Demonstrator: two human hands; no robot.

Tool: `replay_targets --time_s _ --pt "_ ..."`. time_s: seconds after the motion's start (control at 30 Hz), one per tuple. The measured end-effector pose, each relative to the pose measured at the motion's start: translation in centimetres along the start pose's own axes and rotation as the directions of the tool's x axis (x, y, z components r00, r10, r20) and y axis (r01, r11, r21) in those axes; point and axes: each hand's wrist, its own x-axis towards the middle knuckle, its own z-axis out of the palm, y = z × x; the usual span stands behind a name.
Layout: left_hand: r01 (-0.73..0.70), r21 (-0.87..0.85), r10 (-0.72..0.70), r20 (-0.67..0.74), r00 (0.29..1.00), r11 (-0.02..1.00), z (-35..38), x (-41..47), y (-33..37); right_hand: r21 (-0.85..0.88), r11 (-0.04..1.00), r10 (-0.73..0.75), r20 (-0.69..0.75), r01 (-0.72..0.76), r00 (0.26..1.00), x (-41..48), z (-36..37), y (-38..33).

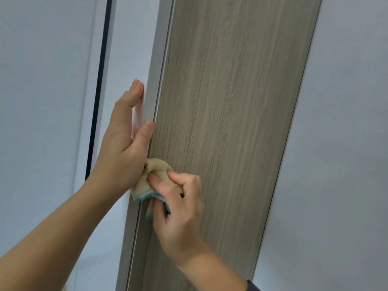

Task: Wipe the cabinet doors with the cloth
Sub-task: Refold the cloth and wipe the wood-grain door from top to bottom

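Observation:
A tall cabinet door (231,101) with a grey wood-grain face and a pale edge strip (153,66) runs up the middle of the head view. My left hand (123,143) grips that edge, with the fingers round its far side and the thumb on the front. Just below it my right hand (178,211) holds a bunched beige cloth (144,185) with a teal hem, pressed against the door near the same edge. Part of the cloth is hidden inside my fingers.
A white panel (42,101) with a dark vertical gap (98,91) lies to the left of the door. A plain white surface (346,143) lies to its right. A dark band shows at my right wrist (253,287).

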Motion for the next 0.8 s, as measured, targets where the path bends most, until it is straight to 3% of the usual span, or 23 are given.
replay_targets --time_s 0.13,0.23,0.37,0.5,0.67,0.8 --pt "0.055 -0.033 -0.056 -0.034 0.998 0.998 0.8 -2.0 -0.8 -0.048 0.984 -0.168 0.040 0.169 0.985 0.3 -1.4 2.2" --pt "0.076 0.020 -0.074 -0.066 0.995 0.997 1.4 -4.0 -1.5 -0.112 0.977 -0.176 0.071 0.183 0.982 -0.2 -3.2 5.6" --pt "0.108 0.077 -0.101 -0.084 0.991 0.991 1.6 -4.6 -1.3 -0.202 0.977 0.075 0.055 -0.063 0.996 -1.5 -6.0 12.6" --pt "0.108 0.119 -0.098 -0.085 0.992 0.987 1.8 -4.5 -1.2 -0.268 0.901 0.336 -0.071 -0.342 0.939 -1.8 -8.2 19.2" --pt "0.079 0.153 -0.066 -0.089 0.994 0.985 1.8 -4.6 -1.3 -0.336 0.685 0.612 -0.216 -0.646 0.761 -1.3 -10.3 25.2" --pt "0.068 0.145 -0.055 -0.094 0.994 0.987 1.8 -4.7 -1.4 -0.360 0.516 0.719 -0.311 -0.778 0.621 -1.0 -11.3 28.3"
